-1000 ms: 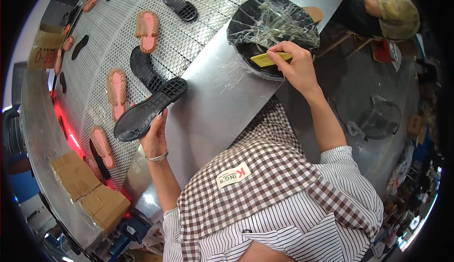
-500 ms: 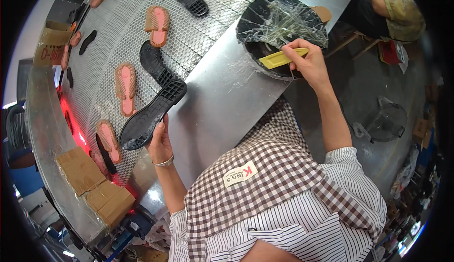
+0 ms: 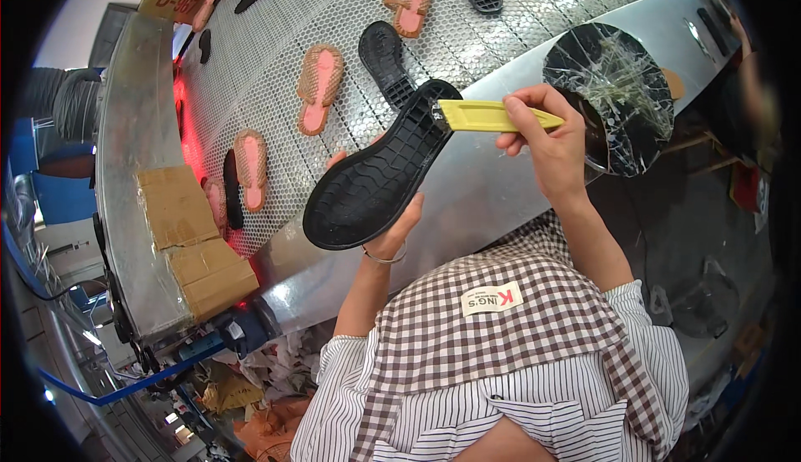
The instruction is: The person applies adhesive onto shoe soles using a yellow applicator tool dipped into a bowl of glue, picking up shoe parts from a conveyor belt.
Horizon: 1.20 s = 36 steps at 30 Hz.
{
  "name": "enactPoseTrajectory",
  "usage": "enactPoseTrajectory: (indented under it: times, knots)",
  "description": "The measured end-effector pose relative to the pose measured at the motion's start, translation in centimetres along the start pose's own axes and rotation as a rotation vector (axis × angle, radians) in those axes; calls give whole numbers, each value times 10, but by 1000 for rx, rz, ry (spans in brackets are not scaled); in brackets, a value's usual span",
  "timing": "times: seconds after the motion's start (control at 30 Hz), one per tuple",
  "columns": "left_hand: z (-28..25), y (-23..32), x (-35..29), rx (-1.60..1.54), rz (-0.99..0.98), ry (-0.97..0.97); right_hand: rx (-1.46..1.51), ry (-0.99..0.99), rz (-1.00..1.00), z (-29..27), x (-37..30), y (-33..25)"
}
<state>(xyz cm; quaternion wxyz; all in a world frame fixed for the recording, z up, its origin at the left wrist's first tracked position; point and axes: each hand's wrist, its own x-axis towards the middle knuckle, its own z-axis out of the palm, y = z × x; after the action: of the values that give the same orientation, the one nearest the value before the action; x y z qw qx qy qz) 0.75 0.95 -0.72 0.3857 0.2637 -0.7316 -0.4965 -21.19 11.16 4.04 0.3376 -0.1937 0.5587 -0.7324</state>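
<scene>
1. Head view: the left hand [image 3: 402, 218] grips a black sole [image 3: 375, 174] from below, the thumb along its near side and most of the fingers hidden behind it
2. That sole is held up above the steel border [image 3: 484, 191] and the near edge of the mesh belt [image 3: 501, 38], tilted, with its broad toe end toward the belt's left near corner and its gridded heel end pointing away from the person
3. The right hand [image 3: 552, 141] is closed on a flat yellow tool [image 3: 484, 116], pinched between thumb and fingers; the tool's tip lies over the heel end (whether it presses on the rubber, I cannot tell)
4. Just beyond the held sole, a second black sole [image 3: 382, 53] lies on the mesh, its lower end close behind the held one in this view
5. Three woven tan sandals with pink insoles rest on the belt: one near the far edge [image 3: 409, 3], one farther left [image 3: 319, 86], and one toward the left near corner [image 3: 250, 170], with a narrow dark sole [image 3: 232, 191] just beside it
6. A round black pan [image 3: 567, 53] covered in clear stringy strands sits on the steel border, right of the held sole
7. Flattened brown cardboard [image 3: 196, 245] lies along the belt's left edge, near its corner
</scene>
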Motion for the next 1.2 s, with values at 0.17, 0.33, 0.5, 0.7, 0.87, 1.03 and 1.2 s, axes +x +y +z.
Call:
enactPoseTrajectory:
  times: [0.17, 0.33, 0.5, 0.7, 0.87, 1.03, 1.2]
  knots:
    - [-3, -2, 0, 44, -5, -53, 17, -4, 30, 3, 6, 8]
    - [6, 3, 4, -77, 84, -48, 19, -20, 48, 3, 7, 15]
    - [15, 10, 7, 37, 111, -45, -1, -53, 77, 9, 4, 18]
    - [43, -5, 13, 174, 156, 88, 46, -79, 94, 26, -5, 26]
    - [59, -32, 15, -248, -24, 320, 70, -140, 97, 45, -12, 22]
    - [68, -33, 33, -78, 236, 428, 49, -203, 71, 53, -22, 17]
    - [71, -24, 49, -515, -185, 466, 26, -272, 96, 58, -28, 5]
